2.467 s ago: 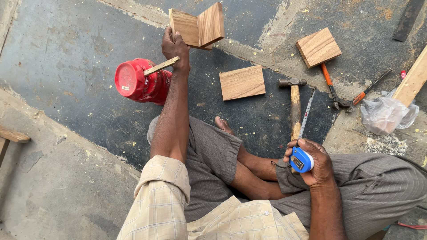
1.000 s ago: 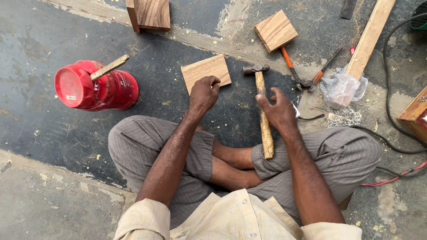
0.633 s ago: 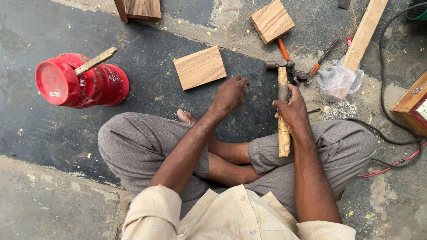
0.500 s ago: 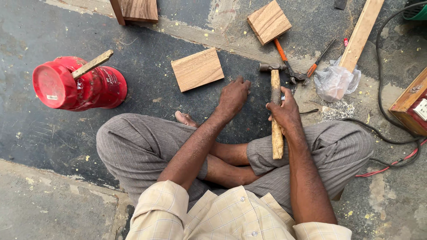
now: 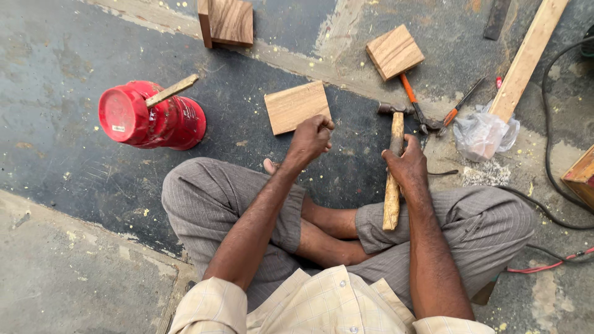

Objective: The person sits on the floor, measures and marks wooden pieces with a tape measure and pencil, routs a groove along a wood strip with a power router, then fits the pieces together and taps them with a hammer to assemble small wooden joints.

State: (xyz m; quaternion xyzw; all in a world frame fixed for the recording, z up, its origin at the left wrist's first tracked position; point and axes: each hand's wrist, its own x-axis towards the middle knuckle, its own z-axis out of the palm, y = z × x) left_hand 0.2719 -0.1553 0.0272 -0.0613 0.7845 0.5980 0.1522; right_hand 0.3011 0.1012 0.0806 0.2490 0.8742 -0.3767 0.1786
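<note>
The person sits cross-legged on the floor [image 5: 55, 154], seen from above. The right hand [image 5: 406, 166] is wrapped round the wooden handle of a hammer [image 5: 392, 179], gripping near the head end; the metal head lies on the floor on the far side of the knees, and the handle runs back toward the lap. The left hand [image 5: 311, 135] is curled into a loose fist with the fingertips pinched together (whether something small is held between them cannot be told). It hovers just at the near edge of a flat wooden board [image 5: 297, 106] that lies on the dark floor.

To the left stands a red tin [image 5: 151, 115], tipped on its side, with a wooden stick [image 5: 172, 91] poking out of it. On the far side lie a joined wooden piece [image 5: 226, 21] and a second board [image 5: 394, 51]. A pair of orange-handled pliers [image 5: 416, 110] lies just right of the hammer head, next to a crumpled plastic bag [image 5: 484, 133] and a long wooden batten [image 5: 527, 59].

Judging by this, the work is at an early point: the hammer is in hand but not raised, the board bears no visible nail, and the striking is not yet done.
</note>
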